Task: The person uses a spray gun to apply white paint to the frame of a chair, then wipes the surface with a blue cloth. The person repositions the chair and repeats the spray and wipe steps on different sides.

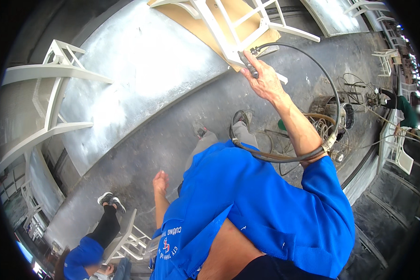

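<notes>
The right hand's (268, 84) fingers are closed around a dark hand tool (248, 64), held by the corner of a brown board (184, 21) that juts past the bench's (140, 70) near edge, beside a white chair frame (209, 28) on the board. A black hose (315, 58) arcs from the tool to the right forearm; the left hand (161, 182), fingers loosely bent and empty, hangs well apart from the bench.

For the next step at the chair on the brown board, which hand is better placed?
Probably the right hand: it grips the tool close to the chair; the left hand is farther off, with nothing visible in it.
</notes>
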A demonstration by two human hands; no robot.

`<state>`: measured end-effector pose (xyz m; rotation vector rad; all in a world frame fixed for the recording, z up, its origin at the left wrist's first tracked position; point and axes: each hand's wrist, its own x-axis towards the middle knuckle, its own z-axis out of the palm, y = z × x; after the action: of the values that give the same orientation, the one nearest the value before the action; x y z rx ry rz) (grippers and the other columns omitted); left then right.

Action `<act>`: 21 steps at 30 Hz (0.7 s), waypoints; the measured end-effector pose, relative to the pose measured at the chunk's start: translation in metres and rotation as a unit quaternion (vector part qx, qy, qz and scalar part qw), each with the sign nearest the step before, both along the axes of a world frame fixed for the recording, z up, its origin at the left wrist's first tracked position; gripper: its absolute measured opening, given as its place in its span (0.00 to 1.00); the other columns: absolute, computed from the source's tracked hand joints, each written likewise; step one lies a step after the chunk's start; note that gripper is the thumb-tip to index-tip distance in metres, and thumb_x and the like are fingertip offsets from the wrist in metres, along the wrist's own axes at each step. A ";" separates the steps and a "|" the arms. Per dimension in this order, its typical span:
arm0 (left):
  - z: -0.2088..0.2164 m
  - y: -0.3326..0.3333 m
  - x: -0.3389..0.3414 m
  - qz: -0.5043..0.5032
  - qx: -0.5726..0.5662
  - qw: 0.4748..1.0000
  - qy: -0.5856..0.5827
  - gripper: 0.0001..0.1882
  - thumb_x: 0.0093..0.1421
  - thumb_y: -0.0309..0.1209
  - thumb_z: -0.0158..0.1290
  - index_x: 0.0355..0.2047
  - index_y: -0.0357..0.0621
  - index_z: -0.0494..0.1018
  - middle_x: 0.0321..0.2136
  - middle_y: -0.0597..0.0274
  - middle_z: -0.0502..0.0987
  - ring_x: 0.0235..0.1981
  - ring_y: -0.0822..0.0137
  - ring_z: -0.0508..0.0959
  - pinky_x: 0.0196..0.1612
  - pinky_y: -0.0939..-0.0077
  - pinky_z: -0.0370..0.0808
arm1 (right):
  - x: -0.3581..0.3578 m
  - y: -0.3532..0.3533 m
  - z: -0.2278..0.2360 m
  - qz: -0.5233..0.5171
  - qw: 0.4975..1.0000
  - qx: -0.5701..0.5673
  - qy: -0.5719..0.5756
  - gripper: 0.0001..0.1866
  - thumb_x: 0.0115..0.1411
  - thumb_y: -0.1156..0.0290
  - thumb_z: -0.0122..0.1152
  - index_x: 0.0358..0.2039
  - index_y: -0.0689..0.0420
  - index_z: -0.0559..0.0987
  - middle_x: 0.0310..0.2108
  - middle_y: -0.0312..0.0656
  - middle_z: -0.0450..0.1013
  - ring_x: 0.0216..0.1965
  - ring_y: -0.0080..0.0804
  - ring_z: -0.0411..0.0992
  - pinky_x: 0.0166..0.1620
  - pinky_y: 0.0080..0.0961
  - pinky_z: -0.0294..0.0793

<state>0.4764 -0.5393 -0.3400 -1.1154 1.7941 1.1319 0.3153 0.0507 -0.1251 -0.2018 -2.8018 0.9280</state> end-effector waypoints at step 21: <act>-0.012 -0.008 -0.002 -0.015 0.029 0.999 -0.026 0.28 0.72 0.44 0.52 0.67 0.45 0.66 0.53 0.54 0.80 0.49 0.57 0.80 0.48 0.56 0.77 | 0.023 -0.027 0.006 -0.066 0.996 -0.001 -0.052 0.31 0.68 0.54 0.60 0.68 0.51 0.69 0.55 0.62 0.74 0.59 0.60 0.72 0.60 0.45 0.72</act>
<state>0.4747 -0.5476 -0.3515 -1.0701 1.7222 1.1197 0.3381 0.0234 -0.1195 -0.4430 -2.8394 0.9157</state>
